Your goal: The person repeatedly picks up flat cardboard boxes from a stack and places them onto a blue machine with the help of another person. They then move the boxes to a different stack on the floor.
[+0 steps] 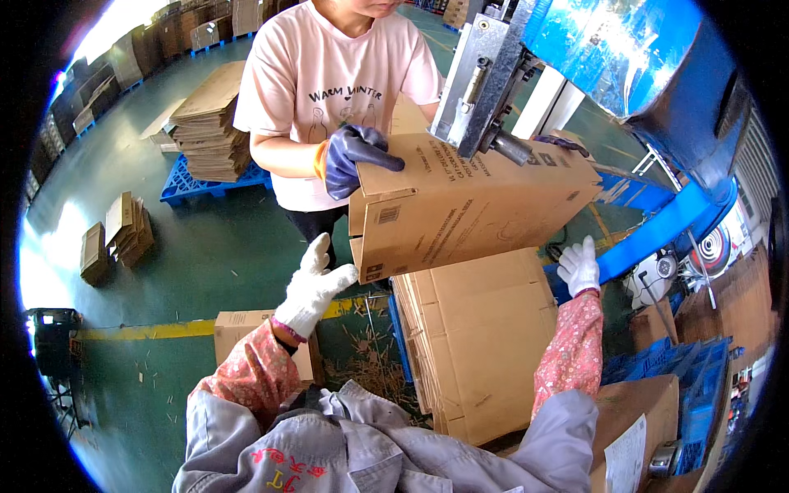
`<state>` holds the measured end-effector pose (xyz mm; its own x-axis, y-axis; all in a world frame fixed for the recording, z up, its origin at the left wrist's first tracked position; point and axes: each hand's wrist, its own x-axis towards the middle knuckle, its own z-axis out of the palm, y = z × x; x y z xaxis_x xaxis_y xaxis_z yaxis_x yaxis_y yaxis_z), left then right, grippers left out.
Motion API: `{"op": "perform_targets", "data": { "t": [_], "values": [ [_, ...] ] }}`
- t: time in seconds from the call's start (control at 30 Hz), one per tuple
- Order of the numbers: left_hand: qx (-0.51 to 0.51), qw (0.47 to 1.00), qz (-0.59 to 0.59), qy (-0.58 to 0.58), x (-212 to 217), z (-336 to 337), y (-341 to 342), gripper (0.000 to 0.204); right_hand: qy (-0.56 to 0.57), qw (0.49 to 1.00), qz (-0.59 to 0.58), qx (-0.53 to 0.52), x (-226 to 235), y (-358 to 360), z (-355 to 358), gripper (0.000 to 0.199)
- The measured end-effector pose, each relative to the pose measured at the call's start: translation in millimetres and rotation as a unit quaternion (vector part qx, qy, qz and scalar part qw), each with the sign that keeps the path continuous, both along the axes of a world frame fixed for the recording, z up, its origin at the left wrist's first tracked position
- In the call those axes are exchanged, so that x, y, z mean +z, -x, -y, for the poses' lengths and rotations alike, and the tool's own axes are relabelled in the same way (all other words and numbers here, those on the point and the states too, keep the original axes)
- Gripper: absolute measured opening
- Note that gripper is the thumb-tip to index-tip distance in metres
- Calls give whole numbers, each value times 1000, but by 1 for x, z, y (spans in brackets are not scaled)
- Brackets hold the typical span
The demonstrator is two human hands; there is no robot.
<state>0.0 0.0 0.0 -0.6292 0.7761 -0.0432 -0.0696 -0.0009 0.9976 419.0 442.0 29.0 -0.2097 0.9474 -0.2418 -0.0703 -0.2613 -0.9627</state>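
Note:
A brown cardboard box with dark printing hangs in front of me under the metal head of a blue machine. A person opposite grips its left end with a dark purple glove; another dark glove shows at its far right. My left hand, in a white glove, has its fingers apart by the box's lower left corner; whether it touches I cannot tell. In a matching glove, my right hand stands open beyond the box's right end, near the machine's blue arm. Both hands hold nothing.
Flattened cardboard boxes are stacked between my forearms. Another cardboard stack rests on a blue pallet at the far left. Cardboard scraps litter the floor left of the near stack. Blue crates stand at right.

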Motion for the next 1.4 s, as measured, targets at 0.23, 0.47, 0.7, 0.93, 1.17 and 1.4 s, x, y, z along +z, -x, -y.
{"op": "perform_targets", "data": {
  "t": [0.23, 0.47, 0.7, 0.93, 1.17, 1.4],
  "values": [
    [-8, 1000, 23, 11, -15, -10, -6, 133, -8, 999, 29, 24, 8, 4, 19, 102],
    [-43, 999, -13, 27, -16, -20, 3, 132, -57, 997, -53, -4, 14, 21, 16, 108],
    [-75, 995, 39, -52, -13, -10, 11, 137, -129, 987, -72, -65, 27, 34, 19, 111],
    [-83, 994, 34, -57, -15, -2, 24, 143, -151, 984, -74, -54, 34, 48, 30, 111],
    [-24, 992, -35, -118, -56, -13, 81, 129, -176, 979, -83, 54, 33, 87, 41, 115],
    [-59, 971, 156, -169, -70, -6, 135, 106, -170, 971, -127, 114, 14, 127, 62, 107]
  ]
}}
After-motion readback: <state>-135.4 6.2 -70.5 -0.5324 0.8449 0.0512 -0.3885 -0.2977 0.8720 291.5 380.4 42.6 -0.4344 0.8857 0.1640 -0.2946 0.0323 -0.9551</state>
